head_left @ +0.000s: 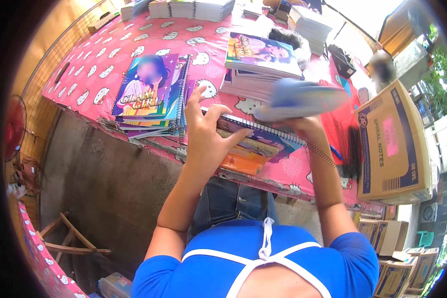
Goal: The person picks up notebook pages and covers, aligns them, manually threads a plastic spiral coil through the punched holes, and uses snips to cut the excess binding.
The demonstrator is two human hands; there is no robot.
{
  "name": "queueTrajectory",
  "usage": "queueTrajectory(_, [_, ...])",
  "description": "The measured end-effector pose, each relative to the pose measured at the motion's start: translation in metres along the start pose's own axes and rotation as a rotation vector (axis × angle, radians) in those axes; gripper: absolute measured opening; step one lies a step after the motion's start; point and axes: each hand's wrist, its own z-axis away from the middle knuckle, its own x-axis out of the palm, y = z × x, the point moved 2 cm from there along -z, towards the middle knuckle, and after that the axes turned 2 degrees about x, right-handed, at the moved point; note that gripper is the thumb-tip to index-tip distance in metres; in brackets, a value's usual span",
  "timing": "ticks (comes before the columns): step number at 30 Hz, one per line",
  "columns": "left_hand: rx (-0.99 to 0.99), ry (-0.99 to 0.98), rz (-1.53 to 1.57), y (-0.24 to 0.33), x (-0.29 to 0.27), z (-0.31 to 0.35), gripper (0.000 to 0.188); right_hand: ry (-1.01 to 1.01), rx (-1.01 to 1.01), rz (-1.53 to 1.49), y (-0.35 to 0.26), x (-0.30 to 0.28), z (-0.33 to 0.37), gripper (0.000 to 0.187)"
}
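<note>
A notebook (265, 141) stands on its edge near the front of the table, its punched spine facing up. My left hand (208, 126) grips its left end, thumb on the near face and one finger raised off it. A dark spiral coil (321, 155) runs from the spine's right end past my right wrist. My right hand (309, 128) is at that end, its fingers hidden and smeared by motion. Over it is a blurred blue-and-white oblong thing (305, 99); I cannot tell what it is. Below the notebook shows an orange block-like thing (241, 161).
Spiral notebooks (146, 92) are stacked at left on the pink patterned tablecloth (92, 74). Unbound booklets (260, 54) are piled behind my hands. Loose black coils (351, 149) lie at right beside a cardboard carton (395, 144). A wooden stand (72, 238) is on the floor at lower left.
</note>
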Motion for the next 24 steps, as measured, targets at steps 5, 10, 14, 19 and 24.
queueTrajectory(5, [-0.068,0.014,0.06,-0.011,-0.002,0.0,0.061,0.001,0.102,0.386,0.004,0.019,-0.017,0.038])
queueTrajectory(10, [-0.328,0.085,0.557,-0.021,0.005,0.003,0.063,-0.124,0.154,-0.302,-0.02,0.029,-0.019,0.043])
queueTrajectory(14, [-0.33,0.153,0.666,-0.034,0.004,0.008,0.062,-0.061,0.16,-0.163,-0.021,0.032,-0.033,0.038])
queueTrajectory(19, [-0.401,0.177,0.777,-0.032,0.001,0.009,0.047,-0.037,0.227,0.548,-0.012,0.041,-0.044,0.035])
queueTrajectory(24, [-0.466,0.156,0.961,-0.038,-0.002,0.007,0.033,-0.027,-0.122,0.802,0.036,0.023,-0.009,0.061])
